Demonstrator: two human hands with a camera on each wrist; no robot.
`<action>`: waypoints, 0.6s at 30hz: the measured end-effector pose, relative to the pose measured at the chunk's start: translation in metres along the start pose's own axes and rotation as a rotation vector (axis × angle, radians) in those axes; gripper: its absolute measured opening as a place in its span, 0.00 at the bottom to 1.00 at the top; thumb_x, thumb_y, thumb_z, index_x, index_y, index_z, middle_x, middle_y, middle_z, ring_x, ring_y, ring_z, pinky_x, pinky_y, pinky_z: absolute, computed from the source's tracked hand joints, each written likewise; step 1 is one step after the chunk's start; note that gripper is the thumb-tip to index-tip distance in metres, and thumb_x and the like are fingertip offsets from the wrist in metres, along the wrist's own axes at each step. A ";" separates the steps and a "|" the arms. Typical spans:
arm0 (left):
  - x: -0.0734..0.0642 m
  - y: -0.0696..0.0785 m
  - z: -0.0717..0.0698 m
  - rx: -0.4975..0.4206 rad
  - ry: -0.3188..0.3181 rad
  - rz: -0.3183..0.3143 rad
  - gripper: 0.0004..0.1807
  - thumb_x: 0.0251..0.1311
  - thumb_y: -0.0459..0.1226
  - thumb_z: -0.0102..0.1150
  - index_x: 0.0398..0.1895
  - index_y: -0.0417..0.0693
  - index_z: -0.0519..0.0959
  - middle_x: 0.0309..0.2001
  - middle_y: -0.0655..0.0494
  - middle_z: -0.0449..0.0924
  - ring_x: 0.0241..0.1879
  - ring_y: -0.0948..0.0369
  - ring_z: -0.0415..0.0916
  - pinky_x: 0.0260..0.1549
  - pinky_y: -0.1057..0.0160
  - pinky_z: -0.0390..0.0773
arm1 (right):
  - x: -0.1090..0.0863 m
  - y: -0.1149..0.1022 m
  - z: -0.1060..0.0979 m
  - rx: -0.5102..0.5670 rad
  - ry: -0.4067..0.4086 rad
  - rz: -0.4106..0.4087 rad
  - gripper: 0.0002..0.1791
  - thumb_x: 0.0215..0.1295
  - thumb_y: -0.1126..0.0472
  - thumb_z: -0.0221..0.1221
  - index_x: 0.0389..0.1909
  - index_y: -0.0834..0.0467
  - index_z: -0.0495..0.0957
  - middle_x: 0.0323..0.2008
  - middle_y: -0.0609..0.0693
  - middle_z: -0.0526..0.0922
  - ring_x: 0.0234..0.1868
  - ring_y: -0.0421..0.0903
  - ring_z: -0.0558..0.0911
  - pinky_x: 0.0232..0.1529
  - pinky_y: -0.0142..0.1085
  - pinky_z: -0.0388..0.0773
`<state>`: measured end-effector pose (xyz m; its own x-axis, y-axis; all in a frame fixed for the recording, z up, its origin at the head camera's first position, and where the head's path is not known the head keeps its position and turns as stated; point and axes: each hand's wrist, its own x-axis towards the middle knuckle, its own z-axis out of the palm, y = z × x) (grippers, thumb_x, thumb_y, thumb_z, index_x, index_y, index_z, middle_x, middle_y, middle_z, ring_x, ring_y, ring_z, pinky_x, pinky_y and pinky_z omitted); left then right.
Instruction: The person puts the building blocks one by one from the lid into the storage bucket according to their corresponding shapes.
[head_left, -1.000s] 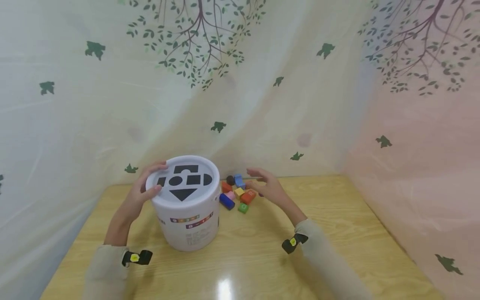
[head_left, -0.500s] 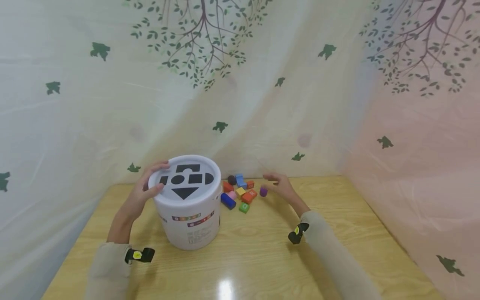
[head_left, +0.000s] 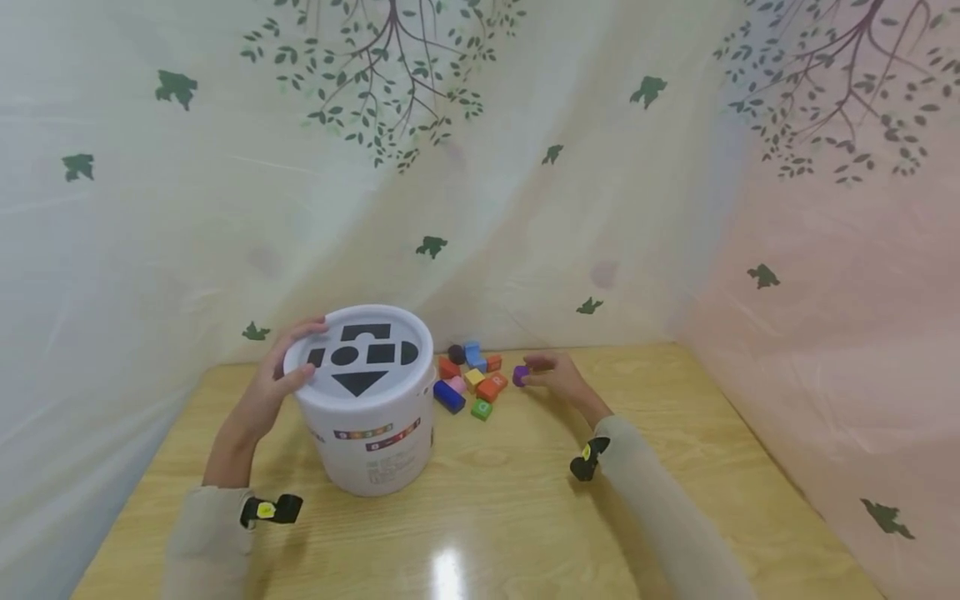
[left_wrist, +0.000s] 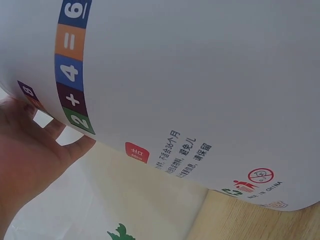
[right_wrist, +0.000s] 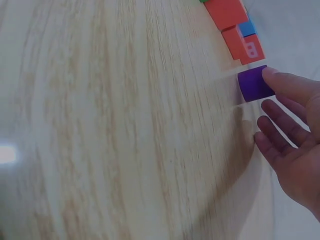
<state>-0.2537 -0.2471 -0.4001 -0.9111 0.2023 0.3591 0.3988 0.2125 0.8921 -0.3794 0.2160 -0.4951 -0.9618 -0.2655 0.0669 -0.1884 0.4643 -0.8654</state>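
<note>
A white bucket stands on the table, its lid cut with dark shaped holes. My left hand holds the lid's left edge, thumb on top. In the left wrist view its fingers lie along the printed wall. To the right, my right hand pinches a small purple block with thumb and forefinger. The right wrist view shows the thumb on the purple block, which has a curved side, while the other fingers spread loosely below. The forefinger is mostly hidden.
Between bucket and right hand lie several coloured blocks: a blue cylinder, a green block, a yellow block, a red block and a light blue block. A leaf-printed curtain hangs behind the wooden table.
My right hand first drew back rightward from the pile, uncovering the purple block, then closed thumb and forefinger on it. My left hand has stayed on the bucket.
</note>
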 end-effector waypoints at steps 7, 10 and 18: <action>-0.004 0.002 0.001 -0.061 0.013 0.021 0.29 0.68 0.34 0.48 0.74 0.48 0.65 0.78 0.53 0.52 0.69 0.64 0.57 0.58 0.76 0.66 | 0.007 0.001 0.005 -0.011 -0.011 0.019 0.26 0.60 0.68 0.69 0.59 0.72 0.77 0.55 0.68 0.83 0.56 0.61 0.83 0.62 0.48 0.76; -0.004 0.002 0.002 -0.071 0.021 0.030 0.29 0.68 0.34 0.48 0.73 0.48 0.66 0.78 0.53 0.52 0.69 0.64 0.57 0.58 0.76 0.67 | 0.010 0.001 0.008 -0.010 -0.010 0.029 0.26 0.59 0.69 0.70 0.59 0.71 0.78 0.55 0.67 0.84 0.56 0.60 0.83 0.62 0.48 0.76; -0.001 0.001 0.004 -0.071 0.015 0.039 0.29 0.69 0.33 0.47 0.73 0.47 0.65 0.78 0.48 0.51 0.69 0.64 0.58 0.57 0.76 0.69 | 0.011 0.001 0.008 0.001 -0.032 0.037 0.26 0.58 0.71 0.69 0.58 0.72 0.77 0.54 0.68 0.84 0.56 0.60 0.83 0.61 0.46 0.77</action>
<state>-0.2519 -0.2432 -0.4007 -0.8965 0.1943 0.3981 0.4266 0.1359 0.8942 -0.3884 0.2072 -0.4995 -0.9612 -0.2751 0.0194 -0.1529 0.4730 -0.8677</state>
